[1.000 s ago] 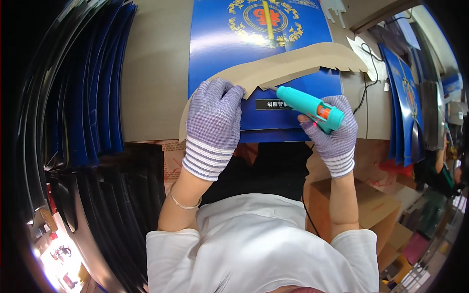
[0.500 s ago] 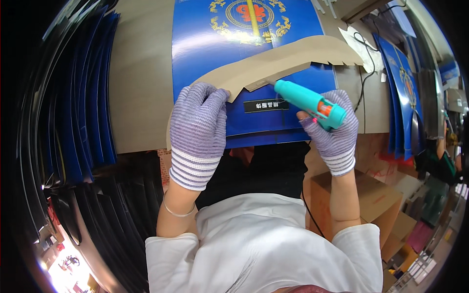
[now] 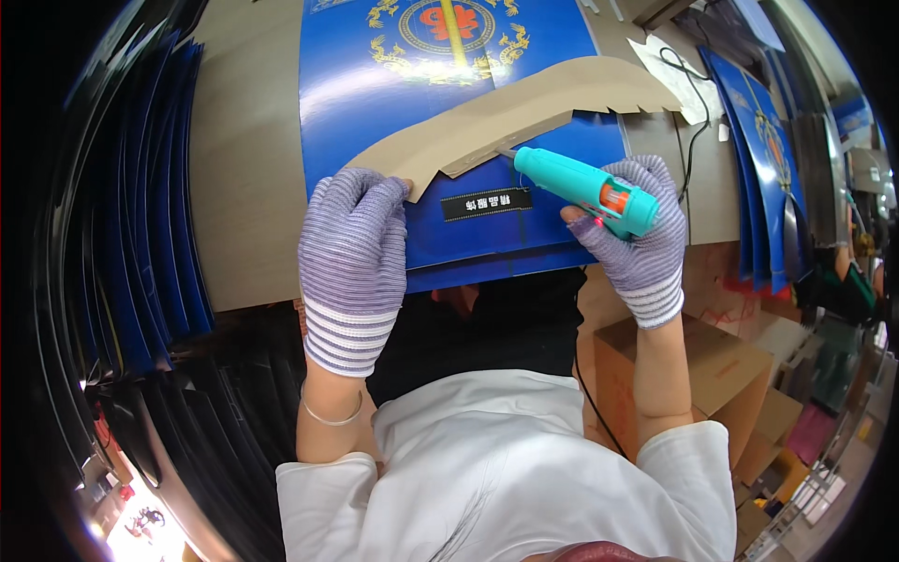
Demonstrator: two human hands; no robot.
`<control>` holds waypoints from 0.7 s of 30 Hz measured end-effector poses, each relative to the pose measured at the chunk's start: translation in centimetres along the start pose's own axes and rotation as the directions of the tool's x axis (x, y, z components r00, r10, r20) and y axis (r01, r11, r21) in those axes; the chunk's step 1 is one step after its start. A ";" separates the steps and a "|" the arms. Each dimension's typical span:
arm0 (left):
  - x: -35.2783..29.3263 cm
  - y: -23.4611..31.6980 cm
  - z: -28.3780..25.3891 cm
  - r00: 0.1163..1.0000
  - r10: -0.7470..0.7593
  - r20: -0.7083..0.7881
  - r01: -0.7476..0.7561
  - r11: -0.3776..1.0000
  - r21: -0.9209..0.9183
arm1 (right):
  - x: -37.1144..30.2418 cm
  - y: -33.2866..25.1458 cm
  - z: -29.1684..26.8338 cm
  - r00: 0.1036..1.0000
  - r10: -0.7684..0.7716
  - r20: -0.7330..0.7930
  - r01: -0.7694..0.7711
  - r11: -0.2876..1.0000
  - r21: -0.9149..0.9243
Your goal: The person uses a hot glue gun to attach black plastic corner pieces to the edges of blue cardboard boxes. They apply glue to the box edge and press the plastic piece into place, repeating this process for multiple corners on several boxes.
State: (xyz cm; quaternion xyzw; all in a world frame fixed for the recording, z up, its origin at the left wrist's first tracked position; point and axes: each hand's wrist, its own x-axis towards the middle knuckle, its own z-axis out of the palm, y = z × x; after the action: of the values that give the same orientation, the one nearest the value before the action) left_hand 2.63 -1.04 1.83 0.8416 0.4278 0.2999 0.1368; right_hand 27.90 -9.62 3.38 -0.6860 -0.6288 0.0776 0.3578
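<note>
Across a glossy blue printed bag or panel (image 3: 356, 94) lies a curved beige cardboard strip (image 3: 496, 108) with a folded flap and notches along its near edge. My left hand (image 3: 354, 267), in a purple-and-white striped glove, pinches the left end of the strip between thumb and fingers. In my right hand (image 3: 646, 239), gloved alike, is a teal hot glue gun (image 3: 562, 176). Its nozzle points left, at the strip's folded flap; I cannot tell whether it touches. A black label (image 3: 487, 203) sits on the blue surface just below the flap.
Several blue panels (image 3: 169, 206) stand in a row at the left, and more blue printed ones (image 3: 744, 169) at the right. A black cord (image 3: 691, 155) and crumpled white paper (image 3: 655, 58) lie on the grey table (image 3: 239, 159). Below right stands a cardboard box (image 3: 693, 365).
The whole scene has shifted a little left in view. The glue gun's nozzle has moved slightly right along the strip's flap. Both hands keep their holds.
</note>
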 end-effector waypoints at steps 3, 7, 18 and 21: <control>-0.1 -0.1 0.0 1.000 -0.010 0.004 0.010 1.000 -0.023 | 0.2 0.7 -0.3 0.998 -0.009 -0.055 0.006 0.999 -0.051; -0.2 -0.3 0.0 1.000 -0.011 -0.003 0.011 0.999 -0.051 | -0.6 2.6 -1.0 0.981 0.165 -0.104 -0.160 0.985 0.058; 0.1 -0.1 -0.1 1.000 0.015 -0.016 -0.016 0.999 -0.033 | -0.1 1.9 -0.9 0.994 0.074 -0.075 -0.078 0.996 -0.052; 0.0 0.0 -0.2 1.000 -0.009 -0.011 0.008 0.999 -0.048 | -0.5 3.5 -1.3 0.976 0.180 -0.126 -0.175 0.983 0.050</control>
State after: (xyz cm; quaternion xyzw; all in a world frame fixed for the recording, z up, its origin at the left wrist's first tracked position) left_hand 2.54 -1.03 2.00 0.8347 0.4248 0.3142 0.1556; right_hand 31.37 -10.45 2.08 -0.7359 -0.5388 0.0764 0.4029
